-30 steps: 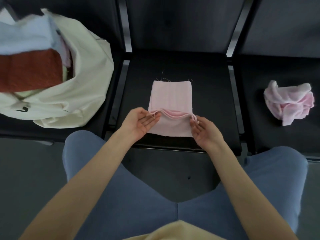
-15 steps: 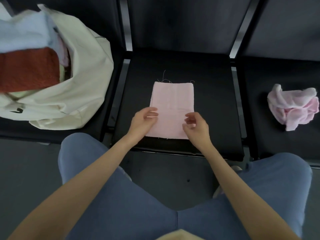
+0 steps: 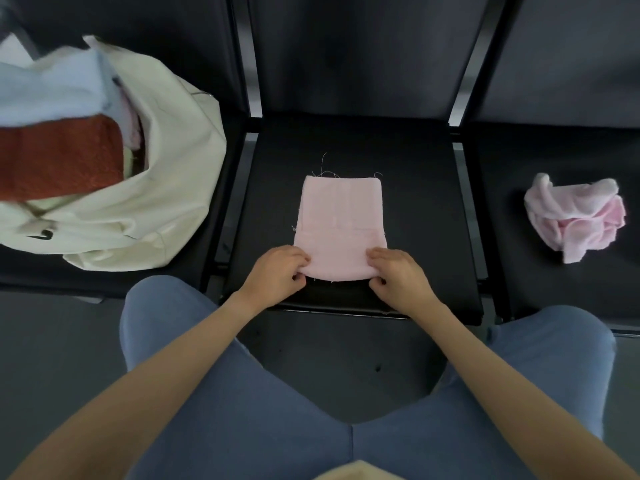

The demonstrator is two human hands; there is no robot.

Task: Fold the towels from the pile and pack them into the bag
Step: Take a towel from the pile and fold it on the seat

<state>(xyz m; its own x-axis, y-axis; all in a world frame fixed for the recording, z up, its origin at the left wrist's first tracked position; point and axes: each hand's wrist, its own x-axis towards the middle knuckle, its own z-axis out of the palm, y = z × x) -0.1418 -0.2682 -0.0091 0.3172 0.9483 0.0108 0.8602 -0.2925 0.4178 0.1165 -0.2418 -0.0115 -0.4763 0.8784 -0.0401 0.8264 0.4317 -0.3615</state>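
L hand (image 3: 277, 273) & R hand (image 3: 398, 275) each pinch a near corner of the half-folded pink towel (image 3: 341, 223) lying flat on the seat between them, prob to lift it for the next fold; cream bag (image 3: 166, 188) far left of L hand.

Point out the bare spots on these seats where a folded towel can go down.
Bare seat lies right of the pink towel that the left hand and right hand grip. More lies left of the crumpled towel. The left seat is crowded by the bag.
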